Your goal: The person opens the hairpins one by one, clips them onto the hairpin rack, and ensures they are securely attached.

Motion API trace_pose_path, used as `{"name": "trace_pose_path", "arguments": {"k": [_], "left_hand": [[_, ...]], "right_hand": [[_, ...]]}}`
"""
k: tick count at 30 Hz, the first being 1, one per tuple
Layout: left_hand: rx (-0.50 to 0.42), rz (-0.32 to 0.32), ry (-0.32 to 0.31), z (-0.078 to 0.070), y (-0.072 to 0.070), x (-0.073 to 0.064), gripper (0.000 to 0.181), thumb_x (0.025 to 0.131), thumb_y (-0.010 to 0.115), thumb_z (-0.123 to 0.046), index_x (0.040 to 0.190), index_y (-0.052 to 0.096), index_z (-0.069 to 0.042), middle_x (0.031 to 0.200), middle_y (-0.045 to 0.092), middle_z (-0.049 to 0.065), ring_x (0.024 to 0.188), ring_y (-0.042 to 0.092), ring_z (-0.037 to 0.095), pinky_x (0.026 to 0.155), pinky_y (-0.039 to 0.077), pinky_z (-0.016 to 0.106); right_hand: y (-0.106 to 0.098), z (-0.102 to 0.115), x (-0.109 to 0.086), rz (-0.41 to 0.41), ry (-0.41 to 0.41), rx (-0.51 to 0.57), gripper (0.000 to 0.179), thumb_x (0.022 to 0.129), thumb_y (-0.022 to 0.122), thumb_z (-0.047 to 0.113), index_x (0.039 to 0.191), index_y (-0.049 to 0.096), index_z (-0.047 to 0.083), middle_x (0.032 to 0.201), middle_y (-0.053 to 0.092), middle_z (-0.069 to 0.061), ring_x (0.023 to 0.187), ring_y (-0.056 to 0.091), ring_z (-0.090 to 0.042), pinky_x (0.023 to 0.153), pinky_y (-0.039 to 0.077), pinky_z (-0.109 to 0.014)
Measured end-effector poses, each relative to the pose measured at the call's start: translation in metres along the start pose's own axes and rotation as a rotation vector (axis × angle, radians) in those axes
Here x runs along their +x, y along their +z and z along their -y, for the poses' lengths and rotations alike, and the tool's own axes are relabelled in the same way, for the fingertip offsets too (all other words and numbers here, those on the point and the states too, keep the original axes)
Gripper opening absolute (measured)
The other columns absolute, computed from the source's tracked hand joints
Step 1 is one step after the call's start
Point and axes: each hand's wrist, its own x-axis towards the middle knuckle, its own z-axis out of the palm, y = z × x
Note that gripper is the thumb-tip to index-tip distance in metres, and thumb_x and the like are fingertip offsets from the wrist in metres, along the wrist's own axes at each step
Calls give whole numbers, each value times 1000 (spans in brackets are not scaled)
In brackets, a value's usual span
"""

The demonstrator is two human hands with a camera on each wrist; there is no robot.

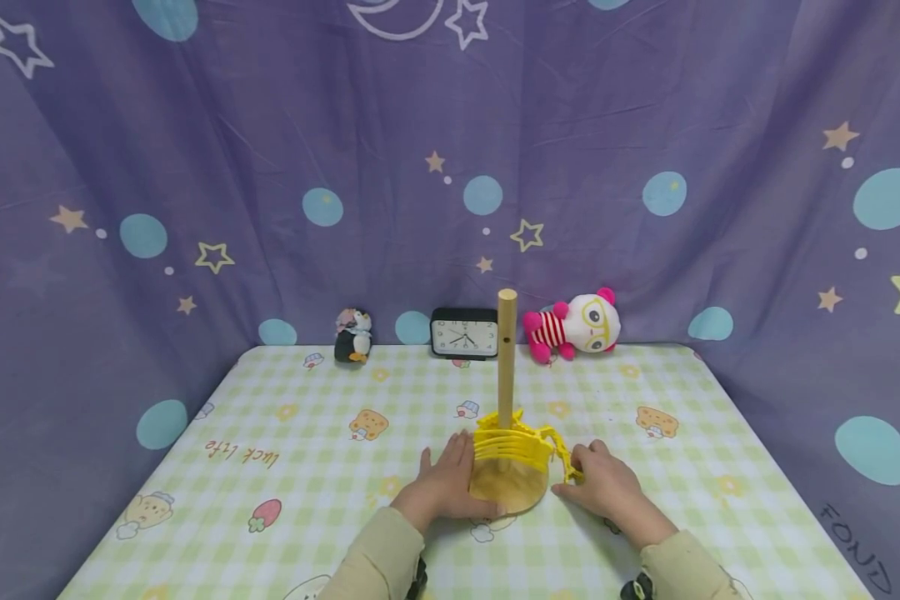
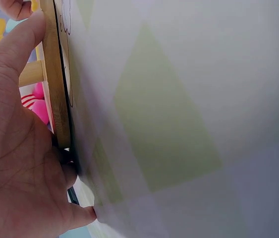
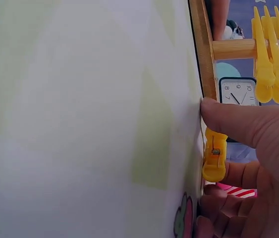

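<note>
A round wooden base [image 1: 521, 492] with an upright rod [image 1: 506, 367] stands on the table. Several yellow spring clips [image 1: 516, 448] are bunched around the lower rod, and a string of them trails to the right. My left hand [image 1: 446, 485] holds the base at its left side, thumb along the front rim and fingers around the far side. To the right of the base, my right hand [image 1: 607, 485] has thumb and fingers around the end clip [image 3: 214, 171] of that string, low over the cloth. Its small metal spring shows in the right wrist view.
Along the back edge stand a penguin figure [image 1: 354, 337], a black-framed clock [image 1: 463, 335] and a plush panda [image 1: 577, 323] lying on its side. A checked cloth [image 1: 307, 508] covers the table, and a purple patterned curtain [image 1: 390, 258] hangs behind.
</note>
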Motion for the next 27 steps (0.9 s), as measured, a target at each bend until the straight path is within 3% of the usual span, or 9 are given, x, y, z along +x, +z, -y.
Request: {"name": "trace_pose_path", "arguments": {"k": [11,16,19,25,27], "left_hand": [[10,-8,9,3,3,2,119,75,63,-74,156,15,-2,163,6,14,149,6,27,112,4,63],[5,-8,8,3,3,2,118,75,63,-74,156,15,-2,163,7,14,149,6,27,112,4,63],[1,-10,8,2,2,2,118,75,64,-73,155,15,-2,163,7,14,149,6,27,112,3,63],[-3,-8,7,2,2,0,118,75,64,-73,156,15,-2,163,7,13,149,5,27,112,3,63],[-2,-6,7,2,2,0,118,75,63,-73,156,15,-2,163,7,14,149,6,27,113,3,63]], "right_hand": [[-9,-5,-3,-55,68,213,34,85,76,29,99,53,8,81,53,-3,66,46,-18,57,38,-32],[-16,-10,-8,-129,65,331,31,90,70,25,111,56,7,105,65,-13,69,57,-15,56,47,-31],[-19,-15,-10,-171,31,364,35,93,67,26,122,57,8,111,65,-14,69,58,-13,57,46,-30],[-29,-20,-15,-257,-70,406,39,98,61,21,135,51,14,88,67,-7,68,59,-12,60,44,-31],[-33,-21,-18,-289,-103,420,39,98,60,19,136,50,16,89,68,-6,68,61,-12,60,45,-30]]}}
